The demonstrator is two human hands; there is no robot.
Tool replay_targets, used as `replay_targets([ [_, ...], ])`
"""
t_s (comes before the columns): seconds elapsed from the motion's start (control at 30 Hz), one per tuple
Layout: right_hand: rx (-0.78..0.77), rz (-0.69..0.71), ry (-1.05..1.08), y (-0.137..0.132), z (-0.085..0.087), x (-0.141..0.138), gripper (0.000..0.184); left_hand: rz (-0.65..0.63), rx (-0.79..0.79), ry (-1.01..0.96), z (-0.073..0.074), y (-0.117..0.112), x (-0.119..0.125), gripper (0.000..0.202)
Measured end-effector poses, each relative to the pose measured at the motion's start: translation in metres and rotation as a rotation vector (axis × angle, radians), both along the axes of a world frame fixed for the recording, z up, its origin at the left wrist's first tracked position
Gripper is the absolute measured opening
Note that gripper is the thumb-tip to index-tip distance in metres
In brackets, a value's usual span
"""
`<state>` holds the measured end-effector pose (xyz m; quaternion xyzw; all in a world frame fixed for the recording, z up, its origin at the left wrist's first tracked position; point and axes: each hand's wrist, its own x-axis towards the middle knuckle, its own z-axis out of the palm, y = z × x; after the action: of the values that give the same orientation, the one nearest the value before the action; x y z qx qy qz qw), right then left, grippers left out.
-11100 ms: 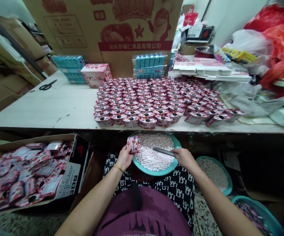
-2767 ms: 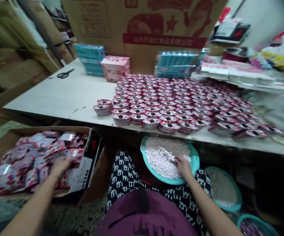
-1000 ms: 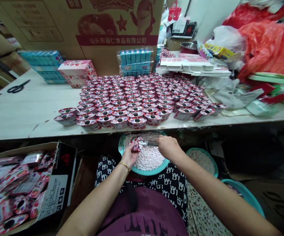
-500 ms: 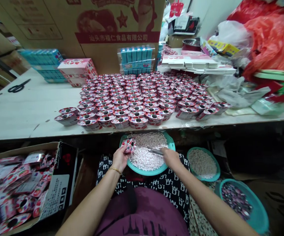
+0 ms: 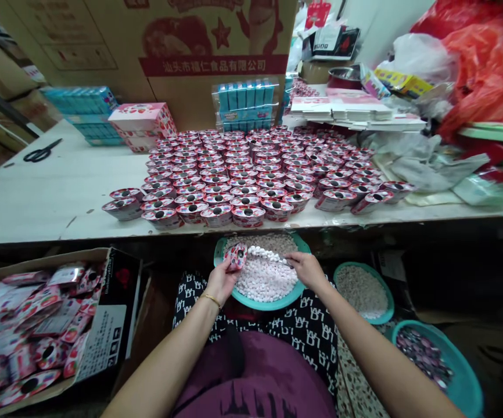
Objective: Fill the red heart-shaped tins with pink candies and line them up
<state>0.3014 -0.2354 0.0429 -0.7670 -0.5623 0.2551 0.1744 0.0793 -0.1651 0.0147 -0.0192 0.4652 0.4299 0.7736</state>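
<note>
My left hand (image 5: 221,281) grips a small red-and-white strawberry-print candy container (image 5: 236,256) over the teal bowl (image 5: 264,303) on my lap. My right hand (image 5: 307,270) is closed on a narrow metal scoop (image 5: 265,254) lined with a row of small white-pink candies, its tip touching the container's opening. The bowl is heaped with the same small candies (image 5: 264,280).
Rows of filled candy containers (image 5: 243,174) cover the table (image 5: 51,197) ahead. A cardboard box (image 5: 107,307) of flat empty containers sits at my left. Two more teal bowls (image 5: 362,288) (image 5: 438,363) stand on the floor at my right. Scissors (image 5: 41,152) lie far left.
My right hand lifted the scoop out of the candies, now loaded, and brought it to the container in my left hand. Earlier my left hand took that container from the box.
</note>
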Motion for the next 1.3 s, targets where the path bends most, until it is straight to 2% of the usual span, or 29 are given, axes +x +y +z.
replay_targets([
  [0.13, -0.080, 0.157, -0.259, 0.005, 0.051, -0.015, 0.030, -0.032, -0.001, -0.027, -0.001, -0.004, 0.013, 0.009],
  [0.23, -0.170, 0.235, -0.466, 0.011, 0.079, -0.032, 0.034, -0.044, 0.003, -0.036, -0.004, -0.006, 0.015, 0.009],
  [0.33, -0.232, 0.287, -0.572, 0.015, 0.094, -0.044, 0.036, -0.042, -0.007, -0.037, -0.006, -0.006, 0.014, 0.010],
  [0.47, -0.280, 0.304, -0.608, 0.016, 0.103, -0.052, 0.037, -0.029, -0.028, -0.033, -0.006, -0.004, 0.011, 0.009],
  [0.73, -0.248, 0.283, -0.611, 0.008, 0.103, -0.051, 0.035, -0.044, -0.022, -0.067, -0.006, -0.004, 0.014, 0.010],
  [0.93, -0.180, 0.227, -0.556, 0.000, 0.096, -0.033, 0.037, -0.024, -0.047, -0.080, -0.004, 0.000, 0.008, 0.010],
  [1.07, -0.208, 0.178, -0.517, -0.008, 0.084, -0.015, 0.035, 0.022, -0.104, -0.179, 0.001, 0.000, 0.002, 0.011],
  [1.2, -0.285, 0.157, -0.547, -0.015, 0.067, -0.007, 0.036, -0.032, -0.184, -0.252, 0.008, -0.009, 0.007, 0.014],
  [1.3, -0.304, 0.142, -0.526, -0.019, 0.054, -0.005, 0.036, -0.056, -0.182, -0.261, 0.019, -0.017, 0.004, 0.014],
])
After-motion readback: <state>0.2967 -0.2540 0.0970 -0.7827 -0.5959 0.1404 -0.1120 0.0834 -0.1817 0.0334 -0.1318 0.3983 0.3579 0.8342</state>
